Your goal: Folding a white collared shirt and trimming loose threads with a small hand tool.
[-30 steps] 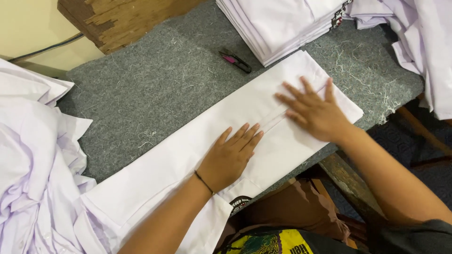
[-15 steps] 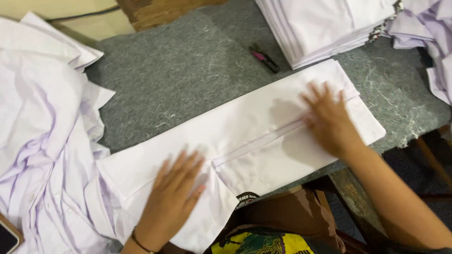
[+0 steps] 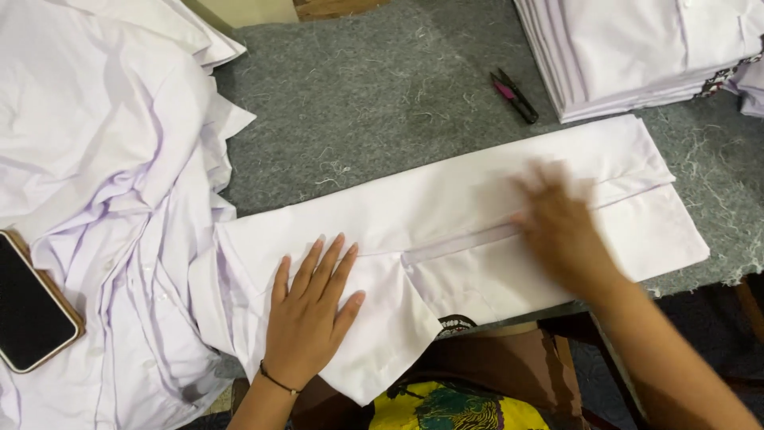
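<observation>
A white shirt (image 3: pixel 477 199), folded into a long strip, lies across the grey felt table (image 3: pixel 382 103). My left hand (image 3: pixel 312 306) rests flat on its left end, fingers spread, holding nothing. Blurred by motion, my right hand (image 3: pixel 561 231) lies palm down on the middle of the strip, next to a folded sleeve edge.
A stack of folded white shirts (image 3: pixel 637 48) stands at the back right, with small pink-handled snips (image 3: pixel 513 95) beside it. A heap of loose white shirts (image 3: pixel 103 175) fills the left side, and a phone (image 3: pixel 32 314) lies on it. The table's front edge runs just below the strip.
My left hand has slid leftward along the shirt toward its left end. My right hand has moved left from the right end toward the middle.
</observation>
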